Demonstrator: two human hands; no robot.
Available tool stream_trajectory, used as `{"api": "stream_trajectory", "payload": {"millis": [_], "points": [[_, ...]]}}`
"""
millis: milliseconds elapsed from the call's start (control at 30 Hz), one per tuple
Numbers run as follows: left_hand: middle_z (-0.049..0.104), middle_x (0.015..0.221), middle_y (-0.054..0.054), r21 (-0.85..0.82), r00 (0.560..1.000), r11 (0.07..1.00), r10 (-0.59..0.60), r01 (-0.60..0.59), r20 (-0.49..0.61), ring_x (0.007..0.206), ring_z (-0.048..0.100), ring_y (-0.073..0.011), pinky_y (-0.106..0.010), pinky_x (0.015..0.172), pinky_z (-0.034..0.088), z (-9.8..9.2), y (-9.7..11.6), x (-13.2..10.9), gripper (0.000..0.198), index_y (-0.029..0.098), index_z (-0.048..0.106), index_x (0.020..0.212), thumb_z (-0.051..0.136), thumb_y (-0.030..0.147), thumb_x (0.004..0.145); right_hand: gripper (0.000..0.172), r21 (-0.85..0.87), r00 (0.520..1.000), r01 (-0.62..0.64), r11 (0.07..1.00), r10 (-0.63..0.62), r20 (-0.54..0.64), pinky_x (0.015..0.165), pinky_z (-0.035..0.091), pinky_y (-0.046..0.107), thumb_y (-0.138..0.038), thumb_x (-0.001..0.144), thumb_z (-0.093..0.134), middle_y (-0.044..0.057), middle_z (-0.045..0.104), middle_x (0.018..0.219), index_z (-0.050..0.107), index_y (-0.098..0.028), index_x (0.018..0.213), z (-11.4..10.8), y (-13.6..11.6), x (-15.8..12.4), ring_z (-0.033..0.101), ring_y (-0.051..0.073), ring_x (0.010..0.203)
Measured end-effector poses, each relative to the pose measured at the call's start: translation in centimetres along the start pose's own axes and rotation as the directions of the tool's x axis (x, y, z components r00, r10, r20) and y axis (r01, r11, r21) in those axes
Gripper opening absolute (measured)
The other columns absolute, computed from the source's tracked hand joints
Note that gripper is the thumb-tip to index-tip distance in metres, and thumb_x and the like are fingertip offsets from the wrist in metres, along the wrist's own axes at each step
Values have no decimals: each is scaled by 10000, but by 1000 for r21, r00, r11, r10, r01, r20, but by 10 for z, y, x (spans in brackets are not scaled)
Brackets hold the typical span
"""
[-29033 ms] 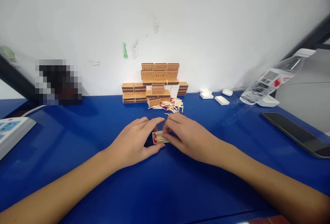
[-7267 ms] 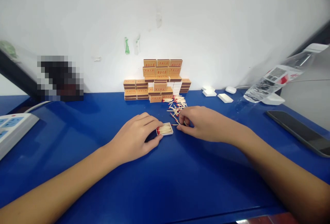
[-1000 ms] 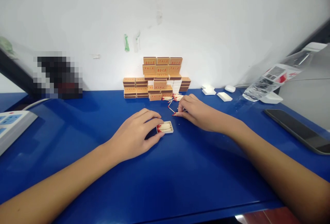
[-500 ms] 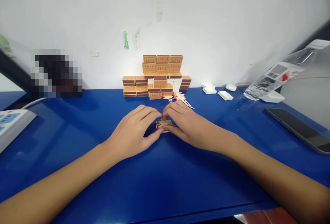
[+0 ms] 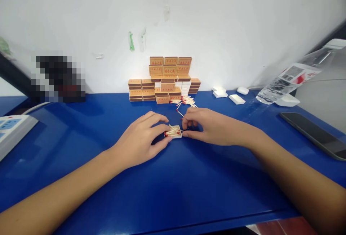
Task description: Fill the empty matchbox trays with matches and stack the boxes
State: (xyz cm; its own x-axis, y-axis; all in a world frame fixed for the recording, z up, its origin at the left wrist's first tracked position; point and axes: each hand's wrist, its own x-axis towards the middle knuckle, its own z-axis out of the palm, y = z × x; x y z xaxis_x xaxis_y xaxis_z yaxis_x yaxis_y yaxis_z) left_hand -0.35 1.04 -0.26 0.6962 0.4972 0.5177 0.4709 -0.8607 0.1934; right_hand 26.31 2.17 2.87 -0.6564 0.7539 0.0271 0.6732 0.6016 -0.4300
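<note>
A small white matchbox tray (image 5: 175, 132) filled with red-tipped matches lies on the blue table (image 5: 173, 188). My left hand (image 5: 140, 139) grips the tray's left end between thumb and fingers. My right hand (image 5: 207, 127) rests just right of the tray, fingers curled and pinched near its edge; what they hold is too small to make out. Loose matches (image 5: 186, 101) lie scattered behind my right hand. One match sticks up askew from the tray.
Stacked orange matchboxes (image 5: 164, 80) stand against the white wall. White inner trays (image 5: 229, 96) lie to the right, with a plastic bottle (image 5: 289, 80) and a dark phone (image 5: 316, 134) beyond. A power strip (image 5: 12, 130) sits at the far left.
My right hand went back to the loose matches, came over the tray, and has now drawn off a little to its right. More matches lie in the tray. My left hand stayed put.
</note>
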Motion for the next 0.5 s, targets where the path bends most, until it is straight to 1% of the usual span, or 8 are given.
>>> {"api": "stream_trajectory", "payload": {"millis": [100,167,267,333,400,500], "points": [[704,1219,-121,-1,1000,1000,3,-3,0,1112,659,-266,-454,969,581,0,-1,0,175,170,750,1097,622,269,1031,97,7,1000,-7,1000,7,26,766,466,332,-231,983,627,46,665,962,694,-198,920,-1,-1,0,587,180,830],[701,1218,-120,0,1000,1000,5,-5,3,1100,660,-260,-447,963,581,0,-1,0,167,168,751,1082,617,254,1032,104,13,1000,12,1000,-12,16,752,461,330,-229,988,623,43,668,950,688,-199,914,-3,-2,0,583,178,821],[701,1212,-112,-12,1000,1000,20,-19,11,1093,662,-249,-433,964,578,-1,0,1,168,177,750,1077,594,230,1043,107,14,993,70,997,-68,-99,752,459,329,-248,1005,624,36,679,935,676,-203,922,-5,-8,1,590,181,832],[704,1201,-107,-25,1000,999,23,-23,9,1092,663,-243,-427,966,577,-1,1,1,179,187,748,1093,579,229,1053,109,7,981,100,995,-98,-169,759,462,329,-251,1016,621,37,682,941,673,-206,932,-2,-14,3,600,184,849],[707,1194,-106,-28,1000,1000,15,-15,9,1086,662,-242,-431,964,577,-1,1,1,182,191,746,1094,574,239,1058,103,-22,975,113,993,-115,-189,771,470,335,-254,1023,622,49,675,965,680,-206,952,4,-21,4,611,192,870],[707,1184,-111,-20,1000,1000,-10,10,8,1077,660,-246,-442,958,577,-1,-1,1,167,182,741,1056,583,236,1048,85,-85,974,130,988,-143,-178,813,488,350,-239,1028,625,69,662,1003,686,-195,988,15,-27,6,629,211,918]]}}
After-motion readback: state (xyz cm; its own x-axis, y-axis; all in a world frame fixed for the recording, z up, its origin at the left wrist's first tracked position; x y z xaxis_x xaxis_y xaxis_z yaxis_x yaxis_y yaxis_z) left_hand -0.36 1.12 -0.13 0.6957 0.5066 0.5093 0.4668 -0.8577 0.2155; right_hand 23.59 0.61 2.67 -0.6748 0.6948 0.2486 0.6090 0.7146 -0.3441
